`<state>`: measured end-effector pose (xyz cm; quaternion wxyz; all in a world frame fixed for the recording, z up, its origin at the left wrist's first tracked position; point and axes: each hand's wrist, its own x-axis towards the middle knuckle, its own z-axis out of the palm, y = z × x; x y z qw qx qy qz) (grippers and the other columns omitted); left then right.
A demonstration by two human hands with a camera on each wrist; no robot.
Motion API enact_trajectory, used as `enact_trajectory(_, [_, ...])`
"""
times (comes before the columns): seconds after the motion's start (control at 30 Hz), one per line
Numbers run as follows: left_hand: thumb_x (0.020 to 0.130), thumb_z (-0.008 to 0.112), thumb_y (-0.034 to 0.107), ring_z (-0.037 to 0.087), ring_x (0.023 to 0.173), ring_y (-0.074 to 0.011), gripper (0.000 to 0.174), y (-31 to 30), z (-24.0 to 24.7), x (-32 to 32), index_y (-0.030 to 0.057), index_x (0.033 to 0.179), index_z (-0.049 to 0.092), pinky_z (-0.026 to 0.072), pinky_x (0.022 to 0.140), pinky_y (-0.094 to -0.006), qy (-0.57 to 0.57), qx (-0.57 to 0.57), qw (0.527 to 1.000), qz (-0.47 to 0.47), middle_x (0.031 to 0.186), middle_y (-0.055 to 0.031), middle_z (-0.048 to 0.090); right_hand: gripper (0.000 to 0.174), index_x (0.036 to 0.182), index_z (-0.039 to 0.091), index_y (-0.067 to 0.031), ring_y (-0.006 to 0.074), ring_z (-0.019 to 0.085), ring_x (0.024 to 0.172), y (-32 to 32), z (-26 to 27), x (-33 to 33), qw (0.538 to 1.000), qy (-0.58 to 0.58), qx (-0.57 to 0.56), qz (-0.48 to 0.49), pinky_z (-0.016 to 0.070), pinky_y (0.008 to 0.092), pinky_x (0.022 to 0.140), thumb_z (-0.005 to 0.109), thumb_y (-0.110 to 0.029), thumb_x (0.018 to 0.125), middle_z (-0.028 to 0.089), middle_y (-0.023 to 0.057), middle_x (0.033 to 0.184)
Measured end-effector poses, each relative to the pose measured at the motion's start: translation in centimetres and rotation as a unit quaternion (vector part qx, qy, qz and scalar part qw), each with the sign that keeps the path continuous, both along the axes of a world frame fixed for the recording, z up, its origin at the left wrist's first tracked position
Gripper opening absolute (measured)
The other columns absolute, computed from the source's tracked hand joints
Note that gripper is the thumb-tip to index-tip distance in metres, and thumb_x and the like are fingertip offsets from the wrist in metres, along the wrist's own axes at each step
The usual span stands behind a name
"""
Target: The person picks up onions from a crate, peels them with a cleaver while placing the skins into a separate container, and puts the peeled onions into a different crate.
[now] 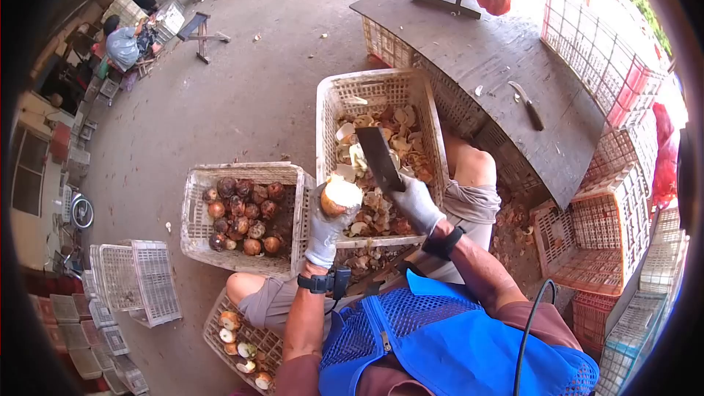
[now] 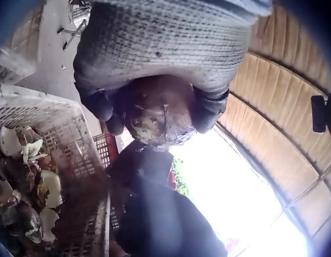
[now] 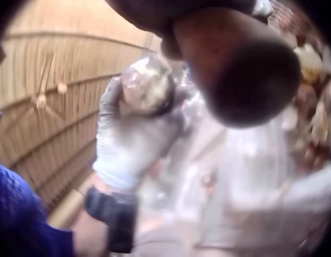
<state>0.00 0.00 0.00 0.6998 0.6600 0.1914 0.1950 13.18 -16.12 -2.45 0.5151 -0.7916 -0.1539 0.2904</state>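
Observation:
In the head view my left hand [image 1: 323,233], in a pale grey knit glove, grips a round brown-skinned bulb [image 1: 342,196] with its white pared top showing. The left wrist view shows the bulb's brown, rough skin [image 2: 161,112] between the gloved fingertips. My right hand [image 1: 418,205], also gloved, grips a cleaver [image 1: 378,158] by its handle. Its broad dark blade points up and away, just right of the bulb. In the right wrist view the brown handle end [image 3: 256,80] looms large and blurred. Both hands are over the near side of a crate of peelings.
Peelings fill the crate [image 1: 323,121] ahead. At left, another crate [image 1: 242,169] holds unpeeled brown bulbs; a lower basket [image 1: 242,308] holds pared ones. A curved knife [image 1: 529,106] lies on the grey board [image 1: 455,48] at right. Stacked crates [image 1: 587,242] stand beyond; people sit far left.

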Motion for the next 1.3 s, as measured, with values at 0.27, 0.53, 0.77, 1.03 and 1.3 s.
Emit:
enact_trajectory(0.27, [0.068,0.086,0.014,0.058,0.111,-0.0225,0.091,-1.0,1.1,-0.4,0.0047,0.142,0.033,0.0535,0.089,-0.0328,-0.017,0.376,0.925,-0.051,0.128,-0.0131,0.052,0.038,0.096,0.054,-0.0157,0.0079,0.041,0.044,0.2,-0.1,-4.8,0.737,0.597,0.315,-0.037,0.0406,0.0257,0.043,0.058,-0.053,0.092,0.044,-0.0059,0.057])
enact_trajectory(0.53, [0.091,0.063,0.006,0.058,0.108,-0.0176,0.067,0.4,-3.1,-4.3,0.0052,0.148,0.028,0.0503,0.094,-0.0309,0.126,0.236,0.945,-0.189,0.132,-0.0113,0.051,0.04,0.117,0.058,-0.0027,0.0071,0.058,0.072,-0.2,3.6,-3.7,0.964,0.088,0.247,-0.043,0.0491,0.024,0.063,0.073,-0.024,0.086,0.066,0.0021,0.085])
enact_trajectory(0.77, [0.087,0.069,0.023,0.055,0.115,-0.0187,0.064,1.4,-2.4,-3.2,0.0044,0.14,0.039,0.0453,0.102,-0.0351,-0.066,-0.145,0.974,-0.159,0.129,-0.0096,0.052,0.051,0.12,0.059,-0.0044,0.0287,0.065,0.07,-2.0,5.4,-3.9,0.889,-0.397,0.203,0.099,0.0494,0.0369,0.062,0.072,-0.023,0.074,0.065,0.0095,0.079])
enact_trajectory(1.03, [0.082,0.076,0.024,0.056,0.109,-0.0168,0.065,0.3,2.2,-3.2,0.0057,0.134,0.041,0.0499,0.095,-0.0324,-0.026,-0.154,0.98,-0.127,0.121,-0.0075,0.055,0.045,0.112,0.059,-0.0068,0.0251,0.061,0.058,-3.7,7.5,-3.8,0.835,-0.516,0.072,0.179,0.0465,0.0382,0.051,0.068,-0.021,0.07,0.054,0.0046,0.062])
enact_trajectory(1.3, [0.084,0.072,0.012,0.056,0.111,-0.0206,0.059,-0.2,1.8,-2.9,0.0046,0.135,0.043,0.0486,0.098,-0.0394,-0.014,-0.244,0.969,-0.04,0.124,-0.0094,0.055,0.023,0.104,0.057,-0.0108,0.0264,0.061,0.056,-2.7,5.6,-3.6,0.839,-0.522,0.002,0.154,0.0478,0.0413,0.049,0.06,-0.014,0.081,0.057,0.0066,0.064])
